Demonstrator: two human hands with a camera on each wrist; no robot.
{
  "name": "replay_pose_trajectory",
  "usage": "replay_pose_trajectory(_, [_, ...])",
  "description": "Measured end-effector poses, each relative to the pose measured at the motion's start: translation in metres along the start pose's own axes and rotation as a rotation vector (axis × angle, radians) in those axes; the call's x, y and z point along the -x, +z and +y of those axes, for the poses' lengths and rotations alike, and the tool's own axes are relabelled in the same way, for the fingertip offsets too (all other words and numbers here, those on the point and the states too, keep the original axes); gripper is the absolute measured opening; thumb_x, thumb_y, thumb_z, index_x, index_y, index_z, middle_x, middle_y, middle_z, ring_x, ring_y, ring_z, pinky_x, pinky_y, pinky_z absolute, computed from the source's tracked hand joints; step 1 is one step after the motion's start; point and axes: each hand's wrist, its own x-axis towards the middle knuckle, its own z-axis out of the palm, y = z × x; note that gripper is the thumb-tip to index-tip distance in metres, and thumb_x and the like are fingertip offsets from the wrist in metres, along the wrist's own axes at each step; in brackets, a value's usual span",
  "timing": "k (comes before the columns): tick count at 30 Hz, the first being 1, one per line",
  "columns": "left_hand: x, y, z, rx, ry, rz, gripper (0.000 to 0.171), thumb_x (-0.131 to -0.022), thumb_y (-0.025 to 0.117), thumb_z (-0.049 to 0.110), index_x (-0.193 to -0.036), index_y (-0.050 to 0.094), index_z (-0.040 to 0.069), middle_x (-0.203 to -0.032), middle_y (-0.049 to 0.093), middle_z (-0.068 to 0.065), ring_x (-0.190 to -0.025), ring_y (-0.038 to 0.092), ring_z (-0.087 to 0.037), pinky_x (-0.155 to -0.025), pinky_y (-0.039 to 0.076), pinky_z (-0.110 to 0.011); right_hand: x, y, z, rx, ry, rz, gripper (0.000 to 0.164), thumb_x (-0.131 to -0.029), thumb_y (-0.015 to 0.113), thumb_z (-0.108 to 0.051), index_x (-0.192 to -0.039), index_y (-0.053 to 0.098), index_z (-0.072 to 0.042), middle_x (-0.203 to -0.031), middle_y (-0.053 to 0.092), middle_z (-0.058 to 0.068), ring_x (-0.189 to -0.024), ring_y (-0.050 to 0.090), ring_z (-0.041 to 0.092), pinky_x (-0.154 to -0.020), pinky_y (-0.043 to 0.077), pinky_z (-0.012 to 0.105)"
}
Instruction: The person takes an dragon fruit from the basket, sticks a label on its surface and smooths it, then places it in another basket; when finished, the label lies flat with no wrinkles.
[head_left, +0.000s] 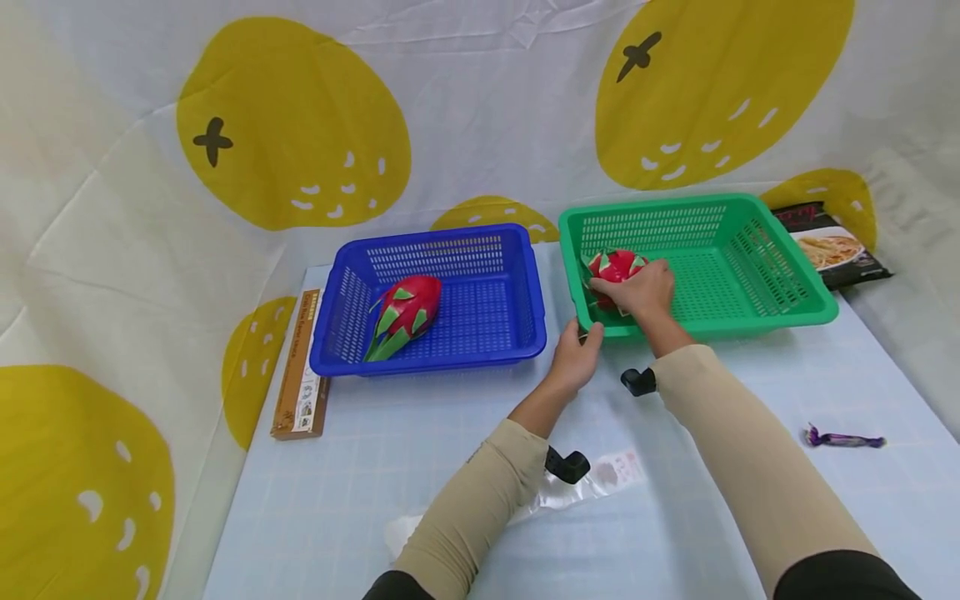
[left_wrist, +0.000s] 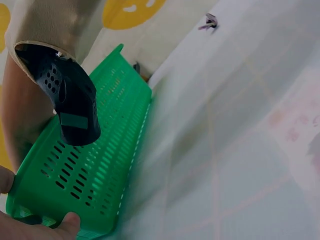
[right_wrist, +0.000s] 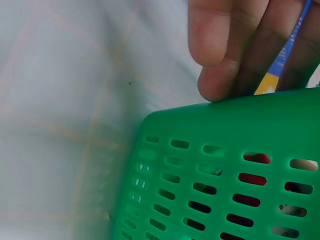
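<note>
In the head view, a red dragon fruit [head_left: 617,265] with green-tipped scales lies in the left end of the green basket [head_left: 750,323]. My right hand [head_left: 647,292] reaches over the basket's front rim and holds this fruit, partly covering it; its fingertips are hidden. My left hand [head_left: 576,358] grips the basket's near left corner; the left wrist view shows its thumb [left_wrist: 70,224] against the slotted outer wall. Red and pale speckled patches show through the green wall [right_wrist: 225,125] in the right wrist view. Another dragon fruit [head_left: 411,307] lies in the blue basket [head_left: 431,362].
A long brown box [head_left: 296,367] lies left of the blue basket. At the back right sits a black food packet [head_left: 832,246]. A purple-wrapped stick [head_left: 846,438] is at the right, and a clear plastic wrapper [head_left: 611,473] lies near the left forearm.
</note>
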Motion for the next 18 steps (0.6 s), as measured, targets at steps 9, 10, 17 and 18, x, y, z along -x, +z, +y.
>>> replay_pose_trajectory(9, [-0.002,0.000,0.000,-0.014,-0.040,-0.010,0.050,-0.100,0.042,0.037,-0.143,0.036,0.013,-0.142,0.045,-0.003,-0.129,0.043,-0.016,-0.104,0.039,-0.036,-0.001,-0.003,0.006,0.082,-0.027,-0.094,0.099,-0.075,0.073,-0.046,-0.136,0.017,0.009,-0.131,0.036,0.029,-0.124,0.037,0.041,-0.093,0.046,0.051])
replay_pose_trajectory(10, [-0.002,0.000,0.000,-0.016,-0.048,-0.009,0.050,-0.100,0.042,0.038,-0.143,0.036,0.013,-0.142,0.044,-0.002,-0.129,0.043,-0.016,-0.104,0.039,-0.036,-0.001,-0.005,0.006,0.091,-0.032,-0.109,0.099,-0.075,0.072,-0.046,-0.135,0.017,0.010,-0.130,0.037,0.030,-0.123,0.037,0.042,-0.093,0.046,0.051])
replay_pose_trajectory(17, [-0.002,-0.001,0.000,-0.024,-0.054,0.001,0.050,-0.099,0.043,0.039,-0.142,0.037,0.014,-0.141,0.045,-0.002,-0.128,0.044,-0.016,-0.103,0.040,-0.037,0.001,-0.014,0.008,0.148,-0.072,-0.207,0.096,-0.077,0.071,-0.044,-0.135,0.019,0.012,-0.128,0.038,0.031,-0.119,0.037,0.044,-0.090,0.048,0.052])
replay_pose_trajectory(18, [-0.002,-0.001,-0.001,-0.025,-0.051,0.001,0.050,-0.099,0.043,0.039,-0.142,0.038,0.014,-0.141,0.046,-0.002,-0.128,0.044,-0.016,-0.103,0.041,-0.037,0.001,-0.016,0.008,0.161,-0.080,-0.218,0.095,-0.077,0.071,-0.044,-0.134,0.022,0.013,-0.127,0.039,0.031,-0.119,0.037,0.044,-0.089,0.048,0.051])
